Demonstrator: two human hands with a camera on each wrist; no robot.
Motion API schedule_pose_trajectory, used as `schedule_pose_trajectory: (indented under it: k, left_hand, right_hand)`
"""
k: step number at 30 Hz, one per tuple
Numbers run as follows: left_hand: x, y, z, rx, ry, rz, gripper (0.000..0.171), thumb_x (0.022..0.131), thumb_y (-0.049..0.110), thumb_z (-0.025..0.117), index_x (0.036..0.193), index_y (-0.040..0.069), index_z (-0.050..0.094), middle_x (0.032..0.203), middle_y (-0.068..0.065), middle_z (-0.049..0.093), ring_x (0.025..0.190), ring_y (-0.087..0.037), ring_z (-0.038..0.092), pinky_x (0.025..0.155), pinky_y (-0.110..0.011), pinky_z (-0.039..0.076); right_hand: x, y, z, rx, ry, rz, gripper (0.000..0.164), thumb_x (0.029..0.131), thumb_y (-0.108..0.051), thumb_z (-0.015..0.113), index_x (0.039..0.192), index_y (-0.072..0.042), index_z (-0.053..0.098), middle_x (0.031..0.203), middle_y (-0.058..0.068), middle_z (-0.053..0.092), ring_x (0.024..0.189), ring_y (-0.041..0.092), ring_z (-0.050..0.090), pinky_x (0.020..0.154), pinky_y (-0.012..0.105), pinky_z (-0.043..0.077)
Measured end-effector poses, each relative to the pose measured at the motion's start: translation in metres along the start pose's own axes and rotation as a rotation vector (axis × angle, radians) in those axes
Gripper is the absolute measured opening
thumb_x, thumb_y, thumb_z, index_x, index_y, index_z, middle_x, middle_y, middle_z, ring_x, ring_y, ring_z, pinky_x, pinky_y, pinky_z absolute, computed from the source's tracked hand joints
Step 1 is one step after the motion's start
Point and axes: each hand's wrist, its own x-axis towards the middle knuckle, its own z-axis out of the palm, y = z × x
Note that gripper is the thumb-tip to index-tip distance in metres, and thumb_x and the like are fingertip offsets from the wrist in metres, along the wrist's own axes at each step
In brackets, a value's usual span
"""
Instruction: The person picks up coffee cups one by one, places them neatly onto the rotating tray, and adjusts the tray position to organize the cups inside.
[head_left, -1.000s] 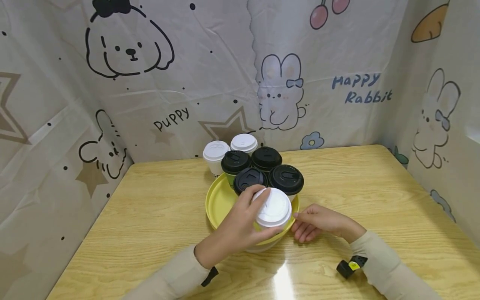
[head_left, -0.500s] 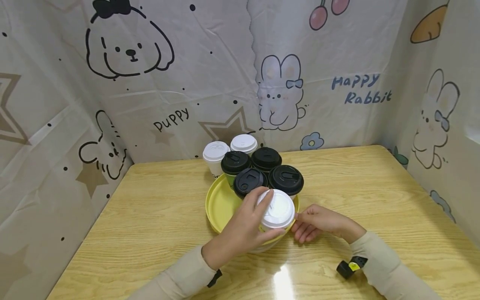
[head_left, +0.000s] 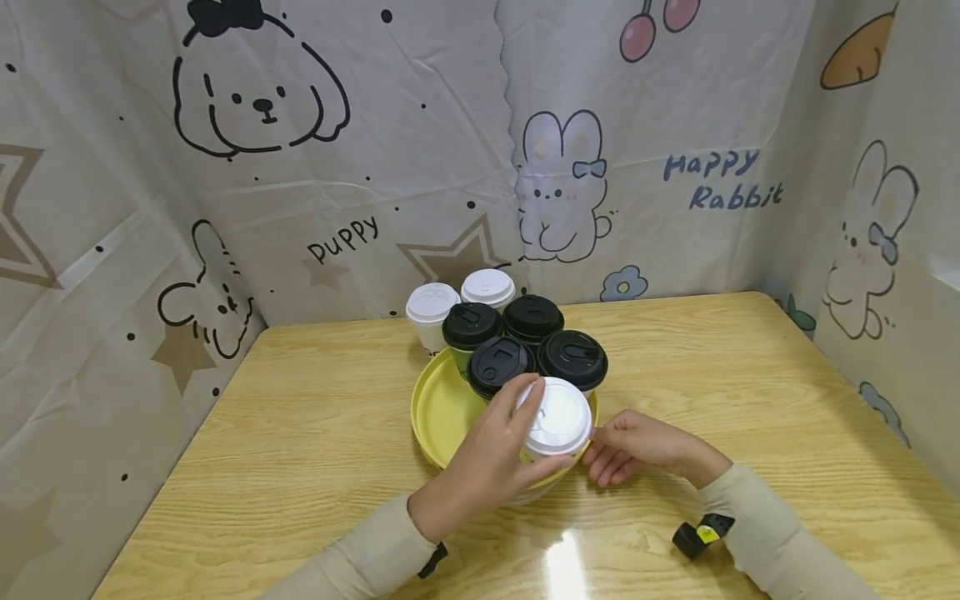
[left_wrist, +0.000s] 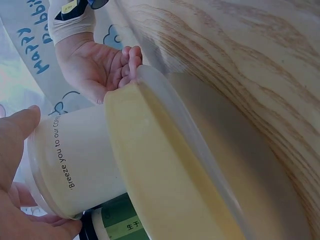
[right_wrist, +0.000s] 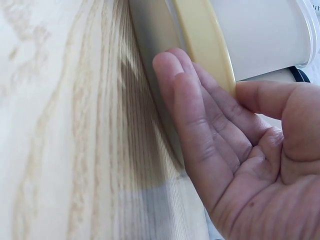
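Note:
My left hand (head_left: 495,450) grips a white paper cup (left_wrist: 85,155) around its white lid (head_left: 557,417), thumb on the near side and fingers on the far side. This cup is upright at the right front of a round yellow tray (head_left: 435,417), printed lettering on its side. At the tray's right edge, my right hand (head_left: 637,446) pinches the rim, its thumb (right_wrist: 265,97) on the rim and its fingers below. Under the yellow part shows a pale translucent base (left_wrist: 175,105). Several cups with black lids (head_left: 573,360) crowd the tray behind the held cup.
Two more white-lidded cups (head_left: 432,312) stand at the back left, by the tray's far edge. All this is on a wood-grain table (head_left: 300,417). A printed cloth (head_left: 420,150) hangs behind the table and along both sides.
My left hand and the white-lidded cup have shifted slightly to the right, closer to the tray's right rim. My right hand stays at the rim, and the other cups have not moved.

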Motion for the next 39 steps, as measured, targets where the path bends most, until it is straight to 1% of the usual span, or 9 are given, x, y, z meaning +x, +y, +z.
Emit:
schedule_pose_trajectory:
  k: [10, 19, 25, 29, 32, 35, 37, 39]
  left_hand:
    - [-0.002, -0.001, 0.001, -0.007, 0.004, 0.000, 0.089, 0.077, 0.046, 0.078, 0.141, -0.004, 0.042, 0.143, -0.021, 0.039, 0.131, -0.030, 0.043, 0.104, -0.037, 0.042]
    - [-0.003, -0.001, 0.000, -0.024, 0.002, 0.000, 0.087, 0.077, 0.044, 0.078, 0.141, -0.002, 0.042, 0.144, -0.021, 0.038, 0.133, -0.030, 0.041, 0.105, -0.038, 0.041]
    - [-0.002, -0.001, -0.001, -0.015, 0.007, 0.002, 0.088, 0.077, 0.046, 0.078, 0.141, -0.002, 0.042, 0.145, -0.021, 0.037, 0.134, -0.030, 0.040, 0.105, -0.038, 0.041]
    - [-0.001, -0.002, -0.006, -0.008, 0.025, 0.001, 0.088, 0.079, 0.049, 0.075, 0.142, -0.002, 0.040, 0.146, -0.019, 0.036, 0.135, -0.029, 0.039, 0.105, -0.038, 0.041]
    - [-0.002, -0.009, -0.013, -0.015, 0.057, -0.003, 0.085, 0.084, 0.052, 0.068, 0.143, -0.002, 0.039, 0.148, -0.019, 0.035, 0.137, -0.030, 0.036, 0.107, -0.041, 0.039]
    - [-0.005, -0.023, -0.023, -0.037, 0.082, -0.015, 0.080, 0.090, 0.054, 0.056, 0.143, -0.004, 0.038, 0.149, -0.019, 0.034, 0.139, -0.032, 0.032, 0.108, -0.045, 0.036]
    - [-0.010, -0.035, -0.029, -0.043, 0.081, -0.030, 0.079, 0.093, 0.055, 0.051, 0.144, -0.004, 0.037, 0.150, -0.019, 0.032, 0.140, -0.034, 0.030, 0.108, -0.047, 0.036]
    - [-0.016, -0.049, -0.035, -0.042, 0.052, -0.063, 0.079, 0.093, 0.053, 0.052, 0.145, -0.004, 0.035, 0.153, -0.019, 0.028, 0.141, -0.034, 0.028, 0.108, -0.049, 0.036]
  right_hand:
    - [0.000, -0.001, 0.001, -0.004, -0.004, 0.000, 0.048, 0.104, -0.023, 0.038, 0.103, 0.018, 0.062, 0.086, 0.014, 0.072, 0.073, 0.016, 0.070, 0.064, 0.028, 0.058]
    - [0.000, -0.002, 0.002, -0.005, -0.011, 0.000, 0.050, 0.104, -0.027, 0.039, 0.103, 0.018, 0.062, 0.085, 0.013, 0.072, 0.073, 0.016, 0.070, 0.064, 0.027, 0.057]
    - [0.000, -0.001, 0.000, -0.013, -0.014, -0.003, 0.050, 0.104, -0.027, 0.039, 0.103, 0.018, 0.062, 0.085, 0.013, 0.072, 0.074, 0.016, 0.070, 0.065, 0.028, 0.058]
    - [0.000, 0.001, -0.001, -0.002, -0.016, 0.003, 0.050, 0.104, -0.027, 0.039, 0.103, 0.018, 0.062, 0.085, 0.011, 0.072, 0.074, 0.015, 0.070, 0.065, 0.027, 0.057]
    - [0.000, 0.002, -0.001, -0.005, -0.018, 0.000, 0.051, 0.104, -0.028, 0.040, 0.103, 0.018, 0.061, 0.086, 0.013, 0.072, 0.074, 0.016, 0.070, 0.065, 0.028, 0.058]
    - [-0.002, 0.002, -0.001, -0.015, -0.021, -0.010, 0.050, 0.104, -0.027, 0.041, 0.102, 0.018, 0.062, 0.087, 0.016, 0.072, 0.075, 0.018, 0.070, 0.066, 0.029, 0.058]
    - [-0.004, 0.003, 0.000, -0.023, -0.028, -0.016, 0.047, 0.104, -0.025, 0.041, 0.102, 0.017, 0.062, 0.088, 0.018, 0.071, 0.075, 0.018, 0.070, 0.066, 0.030, 0.058]
    - [-0.006, 0.003, 0.002, -0.030, -0.037, -0.018, 0.044, 0.103, -0.023, 0.041, 0.102, 0.016, 0.063, 0.089, 0.020, 0.071, 0.074, 0.018, 0.070, 0.065, 0.030, 0.058]
